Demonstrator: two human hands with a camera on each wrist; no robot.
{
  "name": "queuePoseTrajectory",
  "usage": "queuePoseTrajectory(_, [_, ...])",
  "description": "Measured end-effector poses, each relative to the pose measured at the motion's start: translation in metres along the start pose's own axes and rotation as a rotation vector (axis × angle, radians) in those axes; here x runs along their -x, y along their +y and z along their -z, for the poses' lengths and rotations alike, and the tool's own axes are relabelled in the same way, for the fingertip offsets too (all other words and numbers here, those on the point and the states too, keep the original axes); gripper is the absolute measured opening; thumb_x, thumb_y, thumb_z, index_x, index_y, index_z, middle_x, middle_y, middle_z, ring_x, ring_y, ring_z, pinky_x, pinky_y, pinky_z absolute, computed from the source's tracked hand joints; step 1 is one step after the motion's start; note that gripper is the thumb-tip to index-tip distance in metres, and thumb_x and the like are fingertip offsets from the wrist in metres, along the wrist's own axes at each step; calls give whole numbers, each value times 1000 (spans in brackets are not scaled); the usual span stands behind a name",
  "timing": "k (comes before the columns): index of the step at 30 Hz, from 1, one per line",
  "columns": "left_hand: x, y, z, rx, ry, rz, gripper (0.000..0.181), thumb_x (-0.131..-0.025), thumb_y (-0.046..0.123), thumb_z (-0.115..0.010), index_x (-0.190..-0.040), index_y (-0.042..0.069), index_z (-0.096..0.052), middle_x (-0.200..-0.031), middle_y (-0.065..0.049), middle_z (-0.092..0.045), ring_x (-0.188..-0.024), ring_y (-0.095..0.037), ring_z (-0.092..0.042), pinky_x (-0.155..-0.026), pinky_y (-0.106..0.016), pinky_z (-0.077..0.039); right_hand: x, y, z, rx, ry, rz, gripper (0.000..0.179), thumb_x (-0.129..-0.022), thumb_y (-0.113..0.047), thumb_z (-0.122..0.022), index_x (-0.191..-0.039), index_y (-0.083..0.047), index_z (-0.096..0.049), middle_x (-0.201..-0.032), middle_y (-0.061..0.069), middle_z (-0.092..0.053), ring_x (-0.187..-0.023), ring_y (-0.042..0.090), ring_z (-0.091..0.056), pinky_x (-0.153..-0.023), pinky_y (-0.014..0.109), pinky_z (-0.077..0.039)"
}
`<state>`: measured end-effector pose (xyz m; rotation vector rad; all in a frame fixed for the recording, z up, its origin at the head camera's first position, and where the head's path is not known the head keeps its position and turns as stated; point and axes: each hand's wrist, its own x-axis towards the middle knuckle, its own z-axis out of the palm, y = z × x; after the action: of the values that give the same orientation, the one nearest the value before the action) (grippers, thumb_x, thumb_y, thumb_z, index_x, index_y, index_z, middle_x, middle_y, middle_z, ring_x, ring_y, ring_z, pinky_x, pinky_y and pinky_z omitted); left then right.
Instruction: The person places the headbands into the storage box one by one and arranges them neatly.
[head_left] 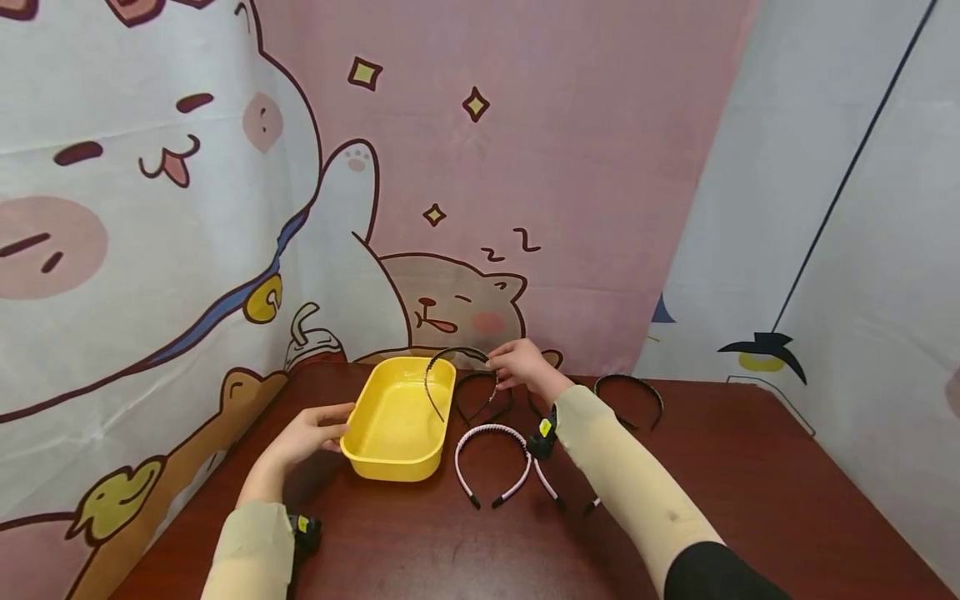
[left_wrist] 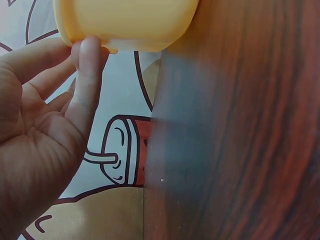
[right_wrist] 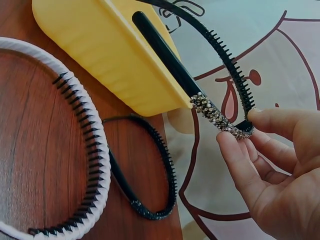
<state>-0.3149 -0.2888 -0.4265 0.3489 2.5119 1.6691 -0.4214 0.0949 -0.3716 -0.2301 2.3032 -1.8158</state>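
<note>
My left hand (head_left: 302,440) grips the near left edge of a yellow plastic basin (head_left: 397,469), thumb on its outer wall in the left wrist view. My right hand (head_left: 527,367) pinches a black toothed headband (right_wrist: 210,112) between thumb and fingers, at its band covered with glittering stones. This headband hangs upright, its ends pointing down, over the basin's right side. Below it, another black headband (right_wrist: 155,214) lies on the table beside the basin. A pale lilac wrapped headband (right_wrist: 97,155) with black teeth lies nearer to me.
A second pale headband (head_left: 547,483) is partly hidden by my right forearm. Further right lies a black headband (head_left: 654,392). The dark red wooden table (head_left: 450,542) meets a printed cartoon cloth (head_left: 585,208) at the back and left.
</note>
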Motion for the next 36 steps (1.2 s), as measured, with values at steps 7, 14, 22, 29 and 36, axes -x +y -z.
queuePoseTrajectory(7, [0,-2,-1,3,4,-7,52,-94,13,-63,-139,-7,-46,-131,-27,-55,-89,-31,-66,-77,-37,-57,-6,-1,-10,10,-22,-10,34,-89,-1,-64,-119,12,-60,-87,13,-63,-61,15,-56,-65,41,-58])
queuePoseTrajectory(14, [0,0,-1,2,6,-1,52,-94,15,-63,-139,-6,-47,-131,-26,-55,-89,-28,-66,-79,-38,-56,-6,-4,-22,13,-23,-21,30,-89,-3,-66,-116,10,-63,-99,21,-65,-65,18,-57,-74,48,-56])
queuePoseTrajectory(22, [1,-1,1,1,9,-3,52,-94,15,-64,-139,-6,-47,-129,-25,-57,-88,-27,-66,-78,-37,-57,-12,-6,-35,29,-40,-21,33,-88,-4,-67,-117,10,-62,-102,21,-65,-64,17,-57,-74,47,-57])
queuePoseTrajectory(29, [1,-1,1,9,-6,-20,52,-95,12,-62,-139,-9,-45,-128,-27,-56,-86,-27,-66,-77,-37,-57,-17,-8,-45,12,-47,-27,30,-88,-3,-67,-115,10,-63,-92,17,-63,-66,20,-57,-75,48,-56])
queuePoseTrajectory(36, [1,0,1,5,-3,-8,50,-95,9,-60,-139,-9,-45,-128,-28,-56,-88,-32,-66,-76,-35,-57,-18,-10,-54,12,-26,-4,28,-88,-2,-66,-113,10,-64,-90,14,-60,-70,21,-57,-60,37,-58])
